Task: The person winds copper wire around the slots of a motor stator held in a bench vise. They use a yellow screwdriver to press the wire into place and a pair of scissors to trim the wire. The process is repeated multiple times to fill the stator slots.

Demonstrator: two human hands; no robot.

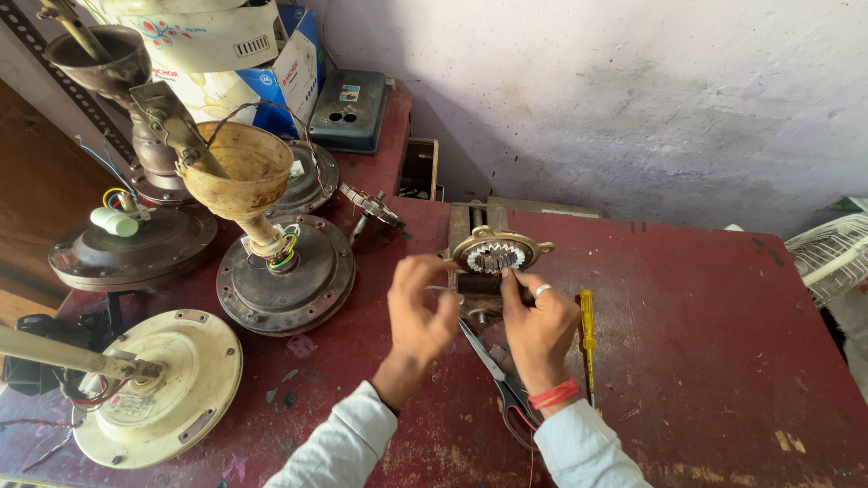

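— Stator core (493, 257), the toothed ring with its tan end plate, where did it sit?

— On top of a small bench vise (477, 271) near the middle of the red worktop (705, 343), lying flat with the teeth facing up. Seated there, it probably stayed steady and left both hands free for fine work.

— And the hands?

— Both reached in from below, wrists raised off the worktop. The left hand (420, 312) was curled just beside the core's near-left edge, fingers bent inward and narrow, as if pinching something thin; whether anything lay between them I could not tell. The right hand (538, 321) had its fingers closed narrow against the core's near edge, forefinger touching the rim, a ring on one finger and a red thread at the wrist.

— Tools about?

— Scissors (493, 370) lay on the worktop between the forearms, and a yellow-handled screwdriver (588, 339) lay just right of the right hand, both within easy reach.

— Anything else?

— Several opened ceiling fan motors (285, 276) stood well apart on the left, out of the working space.
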